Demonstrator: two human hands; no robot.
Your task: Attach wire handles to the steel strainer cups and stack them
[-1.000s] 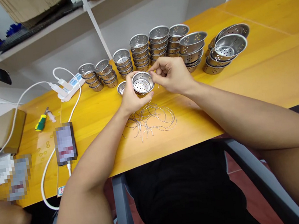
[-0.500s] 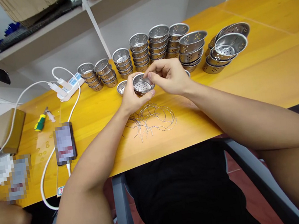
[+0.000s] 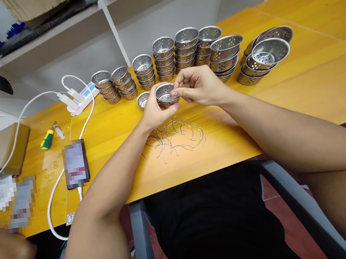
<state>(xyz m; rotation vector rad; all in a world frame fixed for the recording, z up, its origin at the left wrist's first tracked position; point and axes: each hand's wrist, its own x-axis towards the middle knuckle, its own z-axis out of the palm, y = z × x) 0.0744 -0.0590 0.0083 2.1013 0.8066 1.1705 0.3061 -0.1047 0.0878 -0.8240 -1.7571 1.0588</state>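
Note:
A small steel cup with punched holes (image 3: 165, 101) is held above the table in my left hand (image 3: 155, 111), its fingers curled around the far side and the thumb along the near side. At the cup's right rim, the thumb and forefinger of my right hand (image 3: 197, 86) are pinched together. Anything between those fingertips is too small to make out. Just left of the held cup, partly behind my left hand, stands another small cup (image 3: 142, 101). Below both hands lies a loose heap of thin curved metal wires (image 3: 182, 134).
Several stacks of perforated cups (image 3: 164, 57) line the back; wider ones (image 3: 270, 52) lean at the right. At left are a power strip (image 3: 80, 101) with white cables, a phone (image 3: 75, 164), a green-yellow screwdriver (image 3: 47, 140) and a cardboard box (image 3: 0, 149). Another person's leg shows lower left.
My right fingertips have come down slightly at the cup's rim and are pinched closer. The cup has tilted a little in my left hand. The whole view has shifted slightly.

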